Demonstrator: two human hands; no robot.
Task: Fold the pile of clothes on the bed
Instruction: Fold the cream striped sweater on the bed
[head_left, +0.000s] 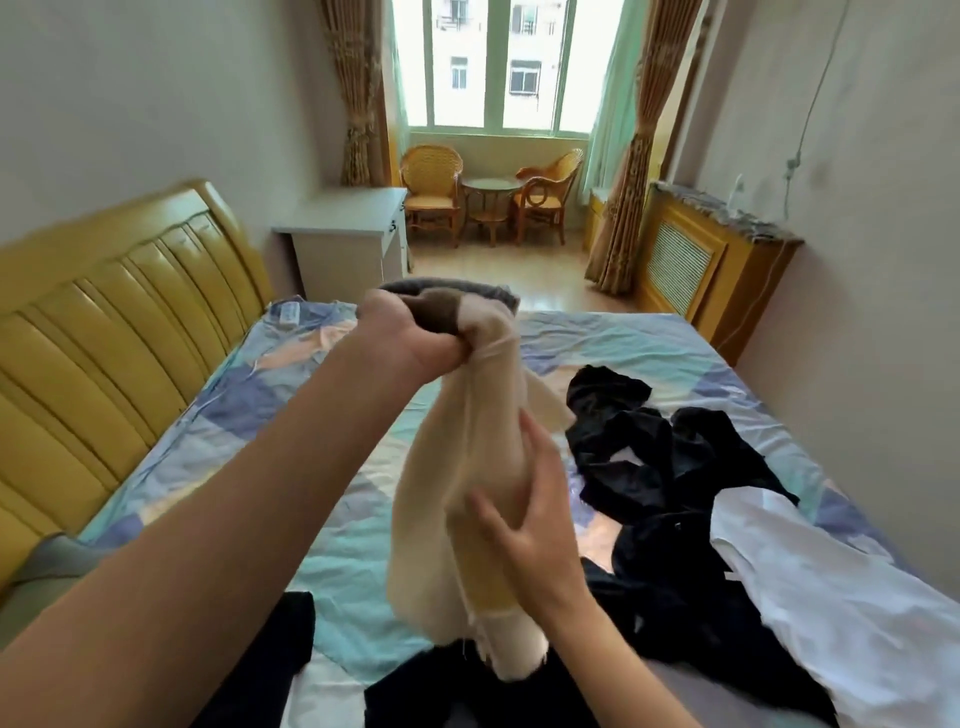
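here the left hand (410, 332) grips the bunched top of a cream knit garment (467, 467), raised above the patchwork-sheeted bed (332, 519); the right hand (530, 519) pinches its lower part, beside crumpled black clothes (665, 467).

The black clothes (670, 545) run off the frame's bottom edge.

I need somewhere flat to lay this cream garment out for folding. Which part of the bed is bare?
The sheet is bare between the yellow headboard and the cream garment, and also at the far edge toward the window. The right side is crowded with black clothes and a white garment; more dark clothes lie at the near edge.
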